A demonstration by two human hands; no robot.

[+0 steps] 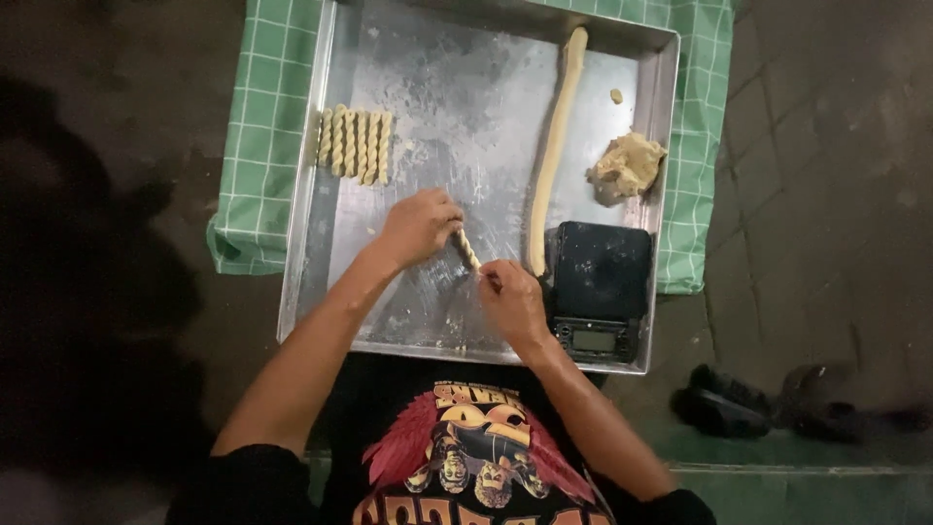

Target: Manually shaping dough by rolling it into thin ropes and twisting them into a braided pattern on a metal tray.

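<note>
Currently, a short twisted dough piece point(468, 249) is held between both hands just above the metal tray point(457, 117), near its front middle. The left hand point(418, 227) pinches the far end with closed fingertips; the right hand point(510, 297) pinches the near end the same way. To judge by the grip, the twist is best formed by turning the ends in opposite directions with light, even pressure, so the strands neither flatten nor tear. The long axis of the piece runs diagonally, from far-left to near-right. Just to its right lies a long dough rope point(554, 146), running front to back. Beyond that sit a dough lump point(628, 165) and a black scale point(598, 282). Finished twists point(355, 146) are lined up at the tray's left side.
</note>
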